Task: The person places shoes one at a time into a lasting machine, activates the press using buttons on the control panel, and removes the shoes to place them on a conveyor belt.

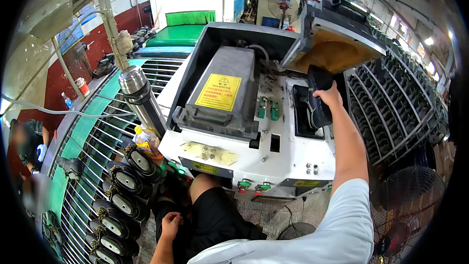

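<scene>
- Up in the right centre of the frame, the right hand (328, 97) was stretched out over a white machine (288, 151), its fingers closed around a black shoe (317, 99) that stood nearly upright in its grasp.
- The shoe sat over a dark rectangular recess (304, 112) in the machine's top, just below a raised press head with a tan underside (328, 55); whether the shoe touched the recess could not be told.
- Low in the frame, left of centre, the left hand (171, 225) rested with loosely curled fingers on the person's black shorts (215, 220); it held nothing that could be seen.
- Left of that hand, a row of black shoes with white insoles (122, 186) lay along a wire conveyor rack (93, 151) that curved through the lower left.
- A yellow-capped bottle (145, 141) stood between the shoes and the machine, and a steel vacuum flask (140, 99) stood just behind it.
- At the centre of the frame, a grey housing bearing a yellow warning label (219, 92) occupied the machine's open black bay.
- Green buttons (254, 185) ran along the machine's front edge, just above the person's knee.
- On the right, a dark slatted rack (395, 102) filled the edge, with a black fan (410, 200) below it.
- At the far left edge another person (27, 142) was present, blurred.
</scene>
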The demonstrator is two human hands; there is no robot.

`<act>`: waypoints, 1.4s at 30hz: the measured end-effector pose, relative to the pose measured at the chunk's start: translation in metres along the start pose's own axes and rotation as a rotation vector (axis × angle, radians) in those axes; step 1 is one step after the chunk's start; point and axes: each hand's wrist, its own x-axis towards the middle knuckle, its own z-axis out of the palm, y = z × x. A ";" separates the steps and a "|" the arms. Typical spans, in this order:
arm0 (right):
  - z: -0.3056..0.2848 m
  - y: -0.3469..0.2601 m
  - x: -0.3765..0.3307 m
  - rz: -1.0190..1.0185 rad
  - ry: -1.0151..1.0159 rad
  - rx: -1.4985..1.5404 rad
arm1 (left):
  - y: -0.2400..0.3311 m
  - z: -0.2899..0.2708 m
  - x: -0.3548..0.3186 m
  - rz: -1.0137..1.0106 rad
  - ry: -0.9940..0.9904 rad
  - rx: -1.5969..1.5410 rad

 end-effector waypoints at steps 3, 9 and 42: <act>0.043 0.007 0.023 0.007 -0.096 -0.119 | -0.004 0.004 0.004 0.013 -0.041 0.092; 0.066 0.014 -0.006 -0.073 -0.057 -0.154 | 0.002 0.026 0.007 0.063 -0.085 0.317; 0.194 0.123 -0.388 -0.532 -0.411 0.661 | 0.139 0.005 0.090 0.471 -0.160 0.240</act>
